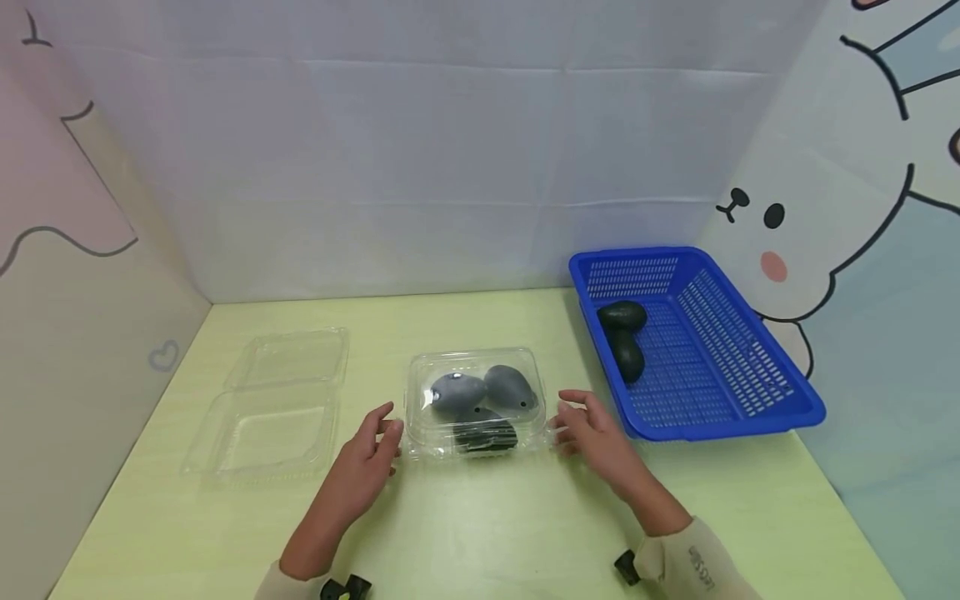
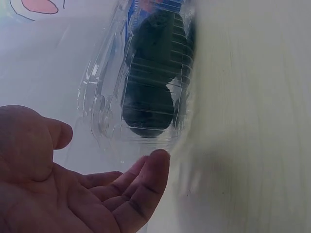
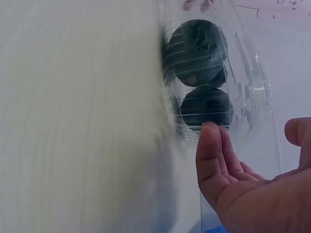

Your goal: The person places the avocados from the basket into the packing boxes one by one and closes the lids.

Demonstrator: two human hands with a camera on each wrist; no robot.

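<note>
One closed, one open

Between the left hand (image 1: 363, 467) and right hand (image 1: 597, 442) sits a clear box (image 1: 427, 432), seemingly closed over three avocados (image 1: 457, 392); that part looks done. Apparently left: an open box (image 1: 276, 429) beyond the left hand, two more avocados (image 1: 625, 356) in the blue basket (image 1: 686, 354) beyond the right. Both hands' fingers spread loosely, gripping nothing; whether they touch the clear box, I cannot tell.

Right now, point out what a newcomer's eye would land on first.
Probably the bright blue basket at the right of the table, with two dark oval fruits along its left side. Next, the clear plastic container in the middle, three similar fruits inside, with the left hand and right hand at either side.
</note>
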